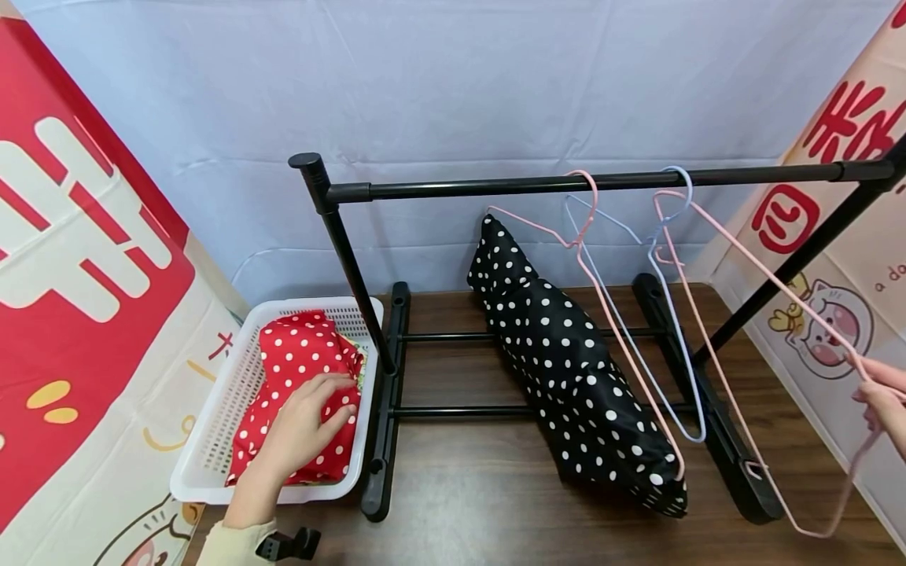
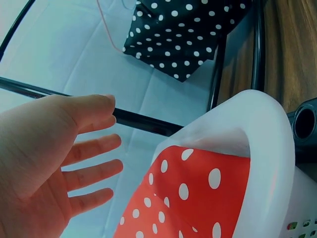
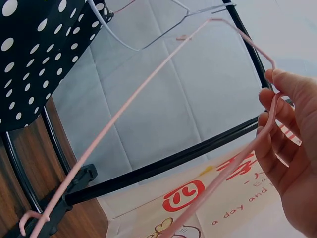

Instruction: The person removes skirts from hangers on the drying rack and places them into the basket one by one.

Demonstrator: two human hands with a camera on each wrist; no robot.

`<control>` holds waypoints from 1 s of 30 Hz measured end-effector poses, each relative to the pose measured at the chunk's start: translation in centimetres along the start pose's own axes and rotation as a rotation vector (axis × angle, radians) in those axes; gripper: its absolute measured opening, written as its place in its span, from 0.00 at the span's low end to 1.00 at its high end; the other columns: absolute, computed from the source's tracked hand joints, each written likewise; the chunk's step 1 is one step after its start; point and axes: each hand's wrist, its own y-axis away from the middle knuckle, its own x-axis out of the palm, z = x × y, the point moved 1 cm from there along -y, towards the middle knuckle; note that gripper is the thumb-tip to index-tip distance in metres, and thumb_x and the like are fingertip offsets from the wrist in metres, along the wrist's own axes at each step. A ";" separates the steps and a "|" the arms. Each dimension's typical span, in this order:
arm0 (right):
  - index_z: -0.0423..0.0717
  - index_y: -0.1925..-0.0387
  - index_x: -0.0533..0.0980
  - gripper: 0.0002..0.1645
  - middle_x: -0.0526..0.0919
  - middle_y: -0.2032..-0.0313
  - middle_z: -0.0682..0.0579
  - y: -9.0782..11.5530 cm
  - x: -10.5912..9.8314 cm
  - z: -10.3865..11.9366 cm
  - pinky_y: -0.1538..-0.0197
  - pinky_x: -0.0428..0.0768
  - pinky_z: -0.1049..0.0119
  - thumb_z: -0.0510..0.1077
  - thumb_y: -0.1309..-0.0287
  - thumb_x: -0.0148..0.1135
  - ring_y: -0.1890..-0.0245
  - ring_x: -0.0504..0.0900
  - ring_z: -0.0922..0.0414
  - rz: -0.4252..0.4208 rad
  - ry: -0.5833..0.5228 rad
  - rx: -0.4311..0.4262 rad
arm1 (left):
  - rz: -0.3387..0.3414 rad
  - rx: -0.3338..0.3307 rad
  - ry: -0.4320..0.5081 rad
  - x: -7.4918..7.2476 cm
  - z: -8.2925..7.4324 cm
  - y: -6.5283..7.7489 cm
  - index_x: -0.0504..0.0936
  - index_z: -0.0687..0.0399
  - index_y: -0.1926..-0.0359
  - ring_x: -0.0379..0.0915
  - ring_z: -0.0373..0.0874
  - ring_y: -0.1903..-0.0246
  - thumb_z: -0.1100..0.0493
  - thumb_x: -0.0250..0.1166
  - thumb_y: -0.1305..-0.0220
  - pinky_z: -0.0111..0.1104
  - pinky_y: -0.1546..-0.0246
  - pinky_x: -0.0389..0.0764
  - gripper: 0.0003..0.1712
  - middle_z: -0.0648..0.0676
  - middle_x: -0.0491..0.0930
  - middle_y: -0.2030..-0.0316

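Note:
My left hand (image 1: 300, 428) hovers with relaxed, spread fingers over a red polka-dot cloth (image 1: 293, 346), its fingertips overlapping the fabric in the head view. That cloth lies folded in a white plastic basket (image 1: 185, 481). At the right edge, my right hand (image 1: 881, 401) pinches a pink hanger (image 3: 116, 118) by one corner between thumb and fingers. Nothing hangs on this hanger, which is tilted in front of the rack's right side. Black fabric with white dots (image 1: 566, 354) hangs from another pink hanger (image 1: 589, 212) on the black rack (image 1: 460, 189).
A light blue hanger (image 1: 683, 174) hooks over the rail to the right of the black fabric. The rack's feet (image 1: 378, 487) stand on a brown wooden table (image 1: 481, 487), close beside the basket. Printed panels (image 1: 92, 259) flank both sides, with a pale cloth behind.

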 end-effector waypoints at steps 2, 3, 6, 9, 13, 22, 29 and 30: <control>0.31 0.39 0.64 0.24 0.72 0.80 0.68 0.1 1.1 3.3 0.91 0.60 0.71 0.27 0.38 0.44 0.91 0.64 0.67 -0.028 0.094 -0.055 | -0.006 0.004 0.007 0.0 -0.1 0.0 0.76 0.47 0.48 0.71 0.47 0.50 0.53 0.75 0.57 0.47 0.59 0.80 0.32 0.51 0.74 0.48; 0.32 0.40 0.65 0.24 0.72 0.79 0.71 0.2 1.9 5.9 0.91 0.60 0.72 0.28 0.38 0.44 0.90 0.65 0.68 -0.043 0.113 -0.074 | -0.008 0.005 0.009 0.0 -0.1 -0.1 0.76 0.47 0.48 0.71 0.48 0.50 0.53 0.74 0.57 0.47 0.59 0.80 0.31 0.51 0.74 0.48; 0.41 0.43 0.72 0.24 0.71 0.77 0.79 0.7 4.8 14.7 0.89 0.61 0.78 0.27 0.41 0.47 0.88 0.65 0.75 -0.097 0.152 -0.129 | -0.023 0.014 0.013 0.0 -0.4 -0.2 0.76 0.47 0.49 0.71 0.47 0.50 0.54 0.74 0.56 0.47 0.59 0.79 0.30 0.51 0.75 0.49; 0.53 0.46 0.76 0.29 0.70 0.77 0.80 0.9 7.4 22.3 0.88 0.60 0.80 0.25 0.44 0.49 0.87 0.64 0.77 -0.133 0.113 -0.149 | -0.045 0.019 0.016 0.1 -0.5 -0.3 0.77 0.47 0.49 0.72 0.47 0.51 0.54 0.73 0.55 0.47 0.59 0.80 0.28 0.51 0.76 0.50; 0.61 0.50 0.77 0.32 0.68 0.80 0.79 0.6 8.8 26.8 0.89 0.59 0.81 0.24 0.46 0.51 0.87 0.63 0.80 -0.148 0.172 -0.228 | -0.083 0.016 0.024 0.4 -0.7 -0.5 0.77 0.47 0.51 0.73 0.45 0.54 0.55 0.73 0.54 0.46 0.59 0.80 0.26 0.50 0.76 0.52; 0.46 0.53 0.80 0.24 0.67 0.79 0.76 -1.2 9.7 28.4 0.90 0.54 0.76 0.25 0.51 0.58 0.85 0.59 0.78 -0.181 0.277 -0.344 | -0.162 -0.018 0.086 0.9 -1.0 -1.1 0.78 0.50 0.53 0.75 0.48 0.56 0.58 0.71 0.51 0.46 0.62 0.81 0.22 0.52 0.77 0.54; 0.64 0.55 0.76 0.28 0.65 0.78 0.74 -2.5 10.5 29.2 0.88 0.55 0.78 0.27 0.47 0.57 0.84 0.58 0.77 -0.144 0.329 -0.396 | -0.197 -0.022 0.133 1.3 -0.9 -1.6 0.78 0.49 0.53 0.75 0.49 0.56 0.58 0.69 0.49 0.45 0.62 0.81 0.20 0.51 0.77 0.54; 0.68 0.55 0.74 0.29 0.65 0.78 0.74 -2.7 10.6 29.3 0.88 0.55 0.77 0.28 0.46 0.57 0.84 0.57 0.77 -0.140 0.340 -0.396 | -0.201 -0.022 0.140 1.3 -0.9 -1.6 0.78 0.49 0.53 0.75 0.49 0.56 0.58 0.69 0.49 0.45 0.62 0.81 0.19 0.51 0.77 0.55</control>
